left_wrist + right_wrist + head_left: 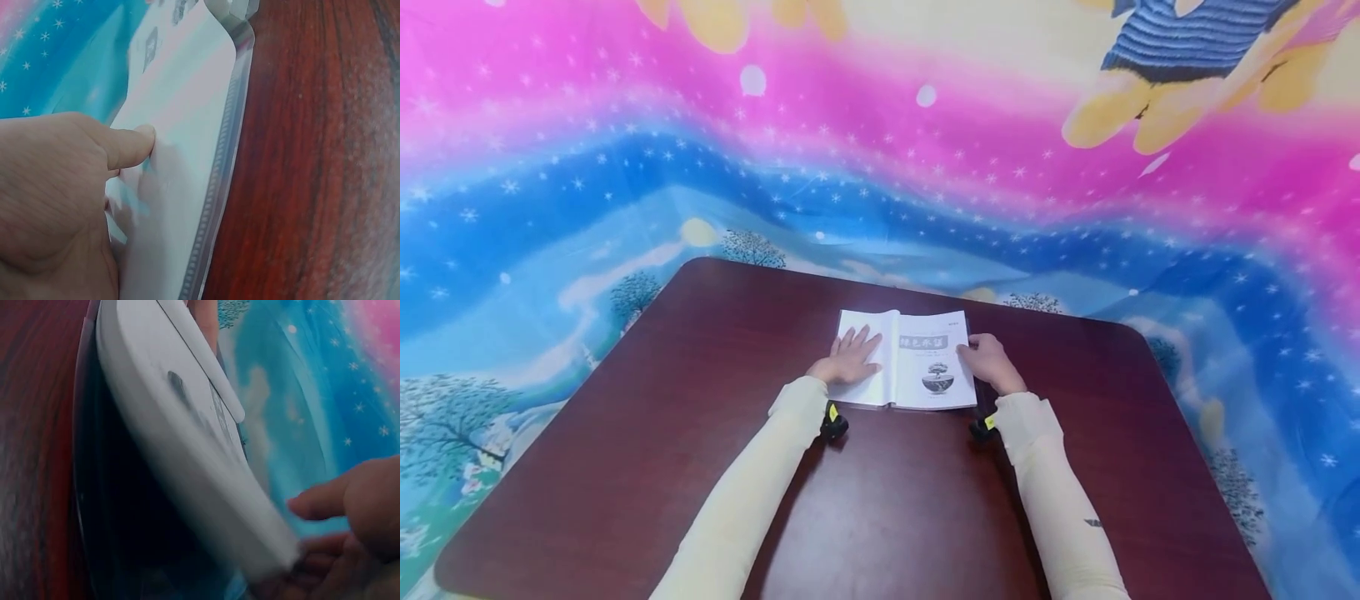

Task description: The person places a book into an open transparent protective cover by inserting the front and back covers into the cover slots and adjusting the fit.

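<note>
An open book [913, 379] in a clear plastic cover lies on the table, its right page printed with a grey title bar and a tree in a bowl. My left hand [850, 358] rests on the blank left page with fingers spread. In the left wrist view its thumb [134, 147] presses the white page. At the book's right edge is my right hand [990, 362]. The right wrist view shows its fingers curled at the edge of the lifted, blurred page block [206, 494], with the thumb [319, 501] raised off the paper. A dark back cover lies beneath.
The dark red-brown table [865, 517] has rounded corners. A colourful printed curtain [880, 192] hangs close behind its far edge and round the sides. Black wrist cameras [833, 423] sit under both cream sleeves, just in front of the book.
</note>
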Tool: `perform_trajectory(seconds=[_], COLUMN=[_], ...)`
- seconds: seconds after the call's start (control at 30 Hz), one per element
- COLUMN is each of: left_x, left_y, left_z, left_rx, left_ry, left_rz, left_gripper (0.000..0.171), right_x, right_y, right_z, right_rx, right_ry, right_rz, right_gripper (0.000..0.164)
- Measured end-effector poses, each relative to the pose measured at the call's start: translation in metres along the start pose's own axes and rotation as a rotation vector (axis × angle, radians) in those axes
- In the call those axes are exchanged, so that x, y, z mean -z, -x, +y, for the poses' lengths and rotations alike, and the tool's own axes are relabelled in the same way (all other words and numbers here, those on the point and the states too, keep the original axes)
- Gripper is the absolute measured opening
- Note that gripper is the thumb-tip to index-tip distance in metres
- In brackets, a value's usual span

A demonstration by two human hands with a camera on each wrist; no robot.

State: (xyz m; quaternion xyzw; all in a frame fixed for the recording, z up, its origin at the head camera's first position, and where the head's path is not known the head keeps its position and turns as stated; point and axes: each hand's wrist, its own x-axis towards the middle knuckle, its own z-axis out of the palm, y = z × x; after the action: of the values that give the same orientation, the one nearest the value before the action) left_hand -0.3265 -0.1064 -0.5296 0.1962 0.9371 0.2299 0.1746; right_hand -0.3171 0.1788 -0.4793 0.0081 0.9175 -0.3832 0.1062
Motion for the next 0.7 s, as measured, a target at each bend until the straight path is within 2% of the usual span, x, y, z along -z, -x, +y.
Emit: perform_trajectory(seconds=[0.13, 0.23, 0.47, 0.53, 0.7], left_x=[0.003, 0.005, 0.003, 0.003, 0.006], left_y=[0.003, 0.004, 0.007, 0.008, 0.013], left_z=[-0.003, -0.003, -0.002, -0.001, 0.007], left_rx=[0.023, 0.01, -0.004, -0.013, -0.048], left_ry=[-0.004, -0.002, 0.026, 0.024, 0.025], left_rz=[-0.024, -0.01, 0.013, 0.009, 0.033], left_gripper=[0.071, 0.071, 0.071, 0.07, 0.068], right_x=[0.0, 0.003, 0.0, -0.003, -0.007], right_y=[0.001, 0.003, 0.009, 0.01, 0.006], right_z=[-0.002, -0.007, -0.021, -0.025, -0.038], right_rx=[0.11, 0.177, 0.244, 0.268, 0.318], right_ry=[-0.093, -0.164, -0.371, -0.385, -0.358], right_rz=[0.0, 0.011, -0.123, -0.128, -0.067], right_gripper=[0.052, 0.052, 0.054, 0.054, 0.054])
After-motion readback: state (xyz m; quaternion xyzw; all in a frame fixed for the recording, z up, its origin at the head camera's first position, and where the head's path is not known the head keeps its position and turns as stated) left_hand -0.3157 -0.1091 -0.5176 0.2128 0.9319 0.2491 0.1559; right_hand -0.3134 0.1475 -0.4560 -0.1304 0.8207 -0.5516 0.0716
